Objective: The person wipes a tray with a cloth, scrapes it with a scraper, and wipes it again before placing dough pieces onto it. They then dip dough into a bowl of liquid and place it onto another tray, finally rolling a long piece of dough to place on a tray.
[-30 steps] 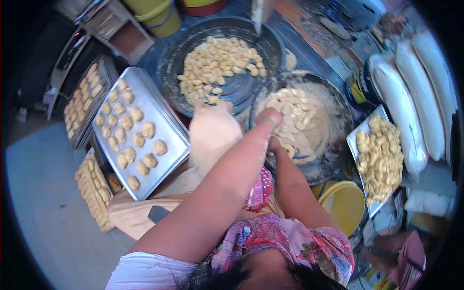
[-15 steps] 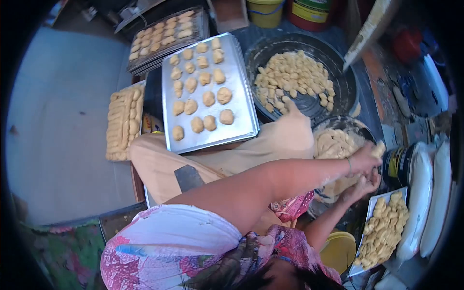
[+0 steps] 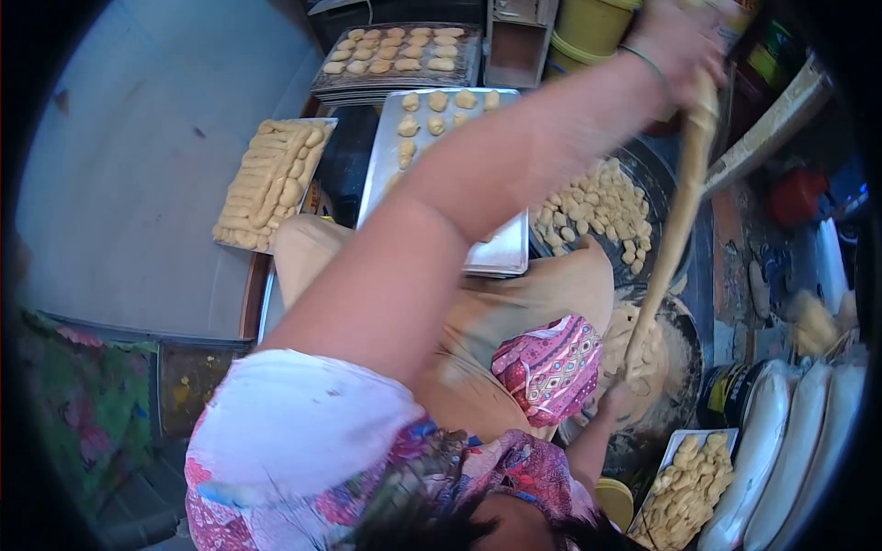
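A long rope of dough [image 3: 675, 230] stretches between my two hands. My left hand [image 3: 675, 50], a green band at its wrist, is raised at the upper right and closed around the rope's top end. Low over the basin, my right hand [image 3: 617, 400] grips the bottom end; its fingers are small and partly blurred. Below the rope, a dark basin [image 3: 694, 344] holds soft dough [image 3: 648, 367]. Beside it, a larger black basin [image 3: 675, 170] contains many small dough pieces [image 3: 597, 207]. My left arm covers part of a metal tray [image 3: 381, 170] of dough balls.
Racked trays of shaped pieces [image 3: 395, 55] stand at the back. Another dough-filled tray [image 3: 276, 174] lies left. A tray of dough lumps [image 3: 684, 491] and long white plastic bags [image 3: 758, 459] are at lower right. A wooden post [image 3: 772, 124] slants near my left hand. Yellow buckets [image 3: 588, 32] stand behind.
My hands were together at the basin's right side. My left hand has swung up and away, drawing the dough into a long rope, while my right hand has shifted left and stayed low.
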A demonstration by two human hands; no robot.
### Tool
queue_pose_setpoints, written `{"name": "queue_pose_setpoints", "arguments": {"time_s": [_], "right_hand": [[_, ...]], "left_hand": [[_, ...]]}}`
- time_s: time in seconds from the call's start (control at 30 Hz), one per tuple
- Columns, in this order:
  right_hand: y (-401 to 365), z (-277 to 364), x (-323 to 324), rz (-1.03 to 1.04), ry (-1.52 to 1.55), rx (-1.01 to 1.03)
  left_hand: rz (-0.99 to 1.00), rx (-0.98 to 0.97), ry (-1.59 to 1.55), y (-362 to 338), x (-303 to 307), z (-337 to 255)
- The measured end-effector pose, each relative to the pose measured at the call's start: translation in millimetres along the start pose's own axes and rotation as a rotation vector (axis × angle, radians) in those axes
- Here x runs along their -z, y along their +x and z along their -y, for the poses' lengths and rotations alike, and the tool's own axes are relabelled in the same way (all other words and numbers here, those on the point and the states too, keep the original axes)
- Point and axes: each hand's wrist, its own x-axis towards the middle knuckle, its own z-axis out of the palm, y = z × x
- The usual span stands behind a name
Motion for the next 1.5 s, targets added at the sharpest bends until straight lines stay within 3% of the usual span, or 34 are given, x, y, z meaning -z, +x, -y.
{"name": "queue_pose_setpoints", "arguments": {"time_s": [0.03,0.07,0.17,0.2,0.23,0.27,0.3,0.47,0.67,0.8,1.0,1.1,1.13,1.23,1.37,1.5], "right_hand": [[20,5,9,0.026,0.152,0.086],[32,39,6,0.151,0.177,0.061],[-3,193,-69,0.359,0.293,0.100],[-13,232,-99,0.490,0.195,0.110],[-23,267,-130,0.618,0.095,0.120],[-42,302,-170,0.843,0.034,0.147],[-62,327,-215,1.067,-0.028,0.166],[-151,354,-459,1.274,-0.089,0.071],[-283,277,-711,1.541,-0.209,-0.094],[-344,221,-827,1.611,-0.234,-0.119],[-365,147,-934,1.456,-0.290,-0.071],[-363,117,-969,1.452,-0.118,-0.197],[-364,102,-981,1.448,0.016,-0.352],[-368,61,-998,1.309,0.162,-0.516],[-343,17,-1004,1.170,-0.604,-0.061],[-280,-22,-1045,1.346,-0.645,0.115]], "left_hand": [[0.045,-0.013,-0.001,-8,23,-34],[-0.044,-0.019,0.070,-28,35,-71],[-0.129,-0.019,0.152,-81,110,-162],[-0.133,-0.173,0.366,-110,127,-186],[-0.084,-0.165,0.460,-130,168,-225],[-0.081,-0.117,0.170,-152,198,-265],[-0.276,-0.206,0.248,-184,199,-296],[-0.577,-0.454,0.560,-320,235,-445],[-1.005,-0.566,0.781,-427,278,-527],[-1.062,-0.596,0.790,-464,304,-546],[-1.006,-0.616,0.769,-529,311,-503],[-1.078,-0.635,0.840,-549,330,-480],[-1.112,-0.636,0.857,-554,338,-471],[-1.182,-0.568,0.894,-566,363,-445],[-1.164,-0.577,0.880,-576,374,-427],[-1.109,-0.563,0.874,-580,379,-420]]}}
